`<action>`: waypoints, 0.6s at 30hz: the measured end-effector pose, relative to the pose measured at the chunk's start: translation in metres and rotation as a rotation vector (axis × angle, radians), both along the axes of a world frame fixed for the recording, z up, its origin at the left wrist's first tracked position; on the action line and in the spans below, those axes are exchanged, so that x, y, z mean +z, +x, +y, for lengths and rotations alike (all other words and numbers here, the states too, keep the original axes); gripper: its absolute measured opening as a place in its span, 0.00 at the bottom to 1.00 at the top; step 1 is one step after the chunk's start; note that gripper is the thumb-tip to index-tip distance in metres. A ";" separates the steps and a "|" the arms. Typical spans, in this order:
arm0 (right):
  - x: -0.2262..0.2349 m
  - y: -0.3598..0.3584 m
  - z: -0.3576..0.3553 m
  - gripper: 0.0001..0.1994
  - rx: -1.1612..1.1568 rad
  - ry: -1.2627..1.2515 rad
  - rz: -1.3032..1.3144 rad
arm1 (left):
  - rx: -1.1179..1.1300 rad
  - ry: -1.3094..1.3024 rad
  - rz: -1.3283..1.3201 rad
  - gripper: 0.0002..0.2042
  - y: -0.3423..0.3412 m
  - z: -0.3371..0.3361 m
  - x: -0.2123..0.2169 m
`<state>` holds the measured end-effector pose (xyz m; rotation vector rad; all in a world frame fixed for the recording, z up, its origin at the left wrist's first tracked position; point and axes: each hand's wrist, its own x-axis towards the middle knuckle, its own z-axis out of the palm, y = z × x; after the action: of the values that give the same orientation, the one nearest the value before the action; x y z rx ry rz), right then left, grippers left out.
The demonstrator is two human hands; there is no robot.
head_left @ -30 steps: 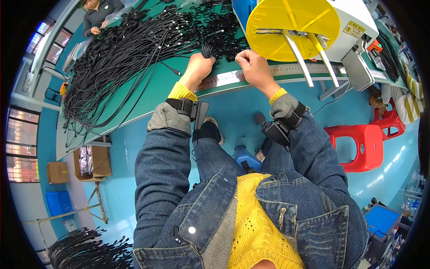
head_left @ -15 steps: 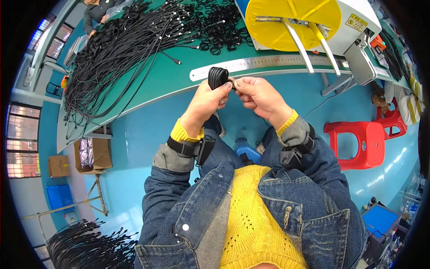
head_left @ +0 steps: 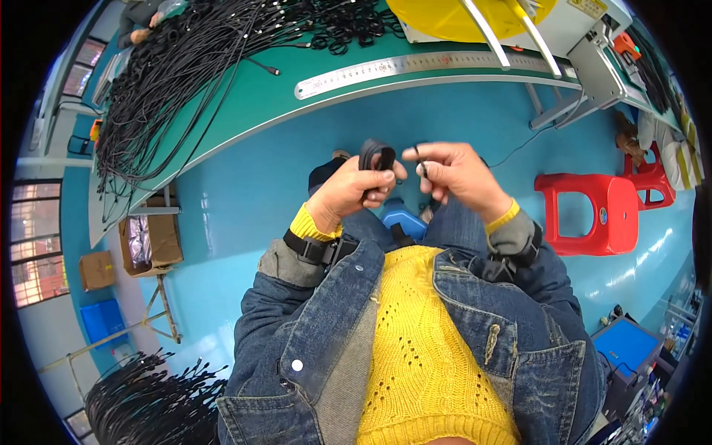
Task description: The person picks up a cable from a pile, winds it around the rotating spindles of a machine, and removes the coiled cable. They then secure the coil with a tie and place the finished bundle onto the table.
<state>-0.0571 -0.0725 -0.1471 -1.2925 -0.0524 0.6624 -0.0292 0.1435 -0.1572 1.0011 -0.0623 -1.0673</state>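
The head camera, the left unit of a side-by-side fisheye pair, looks down and forward from above the wearer's torso (head_left: 408, 341), which fills the lower foreground at close range. The view is upright and unmirrored. The left hand (head_left: 347, 187) and right hand (head_left: 454, 176) appear mid-frame, short of the surface's near edge. Lens curvature bows that edge. The surface (head_left: 252, 105) is cropped at the top; the floor (head_left: 252, 189) lies deeper.

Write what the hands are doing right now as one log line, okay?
left hand: holds coiled black cable | right hand: pinches thin black strand | metal ruler: on green table
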 end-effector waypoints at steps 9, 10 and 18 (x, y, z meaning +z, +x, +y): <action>0.014 0.020 0.015 0.25 0.362 -0.639 -0.925 | -0.158 0.225 -0.253 0.09 -0.010 -0.017 -0.004; 0.013 0.018 0.015 0.25 0.361 -0.639 -0.925 | -0.123 0.254 -0.297 0.10 -0.010 -0.018 -0.004; -0.018 0.006 0.009 0.15 -0.245 0.308 0.273 | 0.125 0.120 -0.259 0.12 -0.015 -0.006 0.001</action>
<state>-0.0508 -0.0633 -0.1652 -0.8873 0.2167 0.5878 -0.0441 0.1370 -0.1558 1.2326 -0.1459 -0.8305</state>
